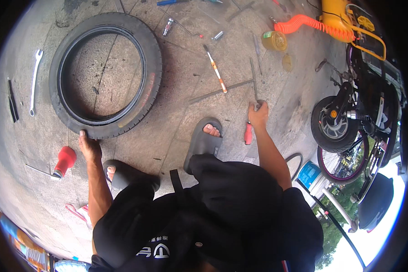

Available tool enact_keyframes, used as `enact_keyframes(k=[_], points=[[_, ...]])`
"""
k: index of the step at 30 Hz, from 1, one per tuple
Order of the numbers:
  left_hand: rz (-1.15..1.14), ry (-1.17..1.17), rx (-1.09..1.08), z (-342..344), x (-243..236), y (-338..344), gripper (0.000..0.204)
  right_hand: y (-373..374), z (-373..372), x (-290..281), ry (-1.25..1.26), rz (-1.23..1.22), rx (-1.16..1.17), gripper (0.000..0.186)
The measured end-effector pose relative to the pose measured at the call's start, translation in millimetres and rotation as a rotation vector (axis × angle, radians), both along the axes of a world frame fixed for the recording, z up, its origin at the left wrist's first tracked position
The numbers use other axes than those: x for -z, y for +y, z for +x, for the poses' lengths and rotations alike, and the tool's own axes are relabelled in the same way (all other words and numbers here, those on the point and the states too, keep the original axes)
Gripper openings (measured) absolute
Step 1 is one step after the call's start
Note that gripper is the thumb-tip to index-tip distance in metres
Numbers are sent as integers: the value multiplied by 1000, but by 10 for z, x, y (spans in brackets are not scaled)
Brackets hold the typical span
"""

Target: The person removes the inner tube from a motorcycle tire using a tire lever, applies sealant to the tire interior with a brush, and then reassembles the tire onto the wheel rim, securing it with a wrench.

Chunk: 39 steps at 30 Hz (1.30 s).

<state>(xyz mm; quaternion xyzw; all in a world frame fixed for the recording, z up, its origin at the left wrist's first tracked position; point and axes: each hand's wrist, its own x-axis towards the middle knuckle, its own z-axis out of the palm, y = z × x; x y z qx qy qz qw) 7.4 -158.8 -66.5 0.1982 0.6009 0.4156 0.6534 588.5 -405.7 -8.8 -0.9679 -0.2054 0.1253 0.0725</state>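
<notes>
A black tyre point(152, 81) lies on the paving at the left, without a wheel inside it. My left hand point(90, 148) grips its near edge, thumb on top and the other fingers hidden from sight. Farther right, my right hand point(258, 115) is low over the ground with its fingers curled at the near end of a thin metal rod point(253, 77). A red-handled tool point(248, 134) pokes out just below that hand; its shank is hidden. Left of the rod, a dark metal bar point(208, 95) and an orange-and-white handled brush point(216, 71) lie crossing each other.
A wrench point(35, 84) lies left of the tyre, with a red-bodied tool point(65, 160) nearer me. Beyond are a yellowish jar point(274, 41) and a coiled orange hose point(303, 22). A two-wheeler point(349, 118) and a blue-and-white bucket point(311, 176) are at the right.
</notes>
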Motion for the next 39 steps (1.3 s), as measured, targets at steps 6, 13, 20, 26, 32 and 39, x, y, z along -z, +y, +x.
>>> enact_keyframes(k=[6, 13, 20, 26, 32, 39], points=[[-24, -42, -83, 223, -264, 83, 83, -1196, -515, 123, 24, -62, -80, 42], [34, 254, -177, 470, -305, 146, 93, 130, -649, -541, 488, 512, -392, 44], [161, 326, -256, 482, -142, 161, 73, 2246, -1923, -958, 909, 344, -1295, 62], [254, 389, -210, 495, -144, 128, 60, 2762, -2610, -941, 1034, 98, -1411, 50], [195, 415, -241, 488, -159, 116, 50, 2780, -2624, -875, 1281, 50, -1107, 44], [134, 384, -221, 483, -219, 114, 50, 3018, -2587, -834, 1415, -120, -1050, 40]])
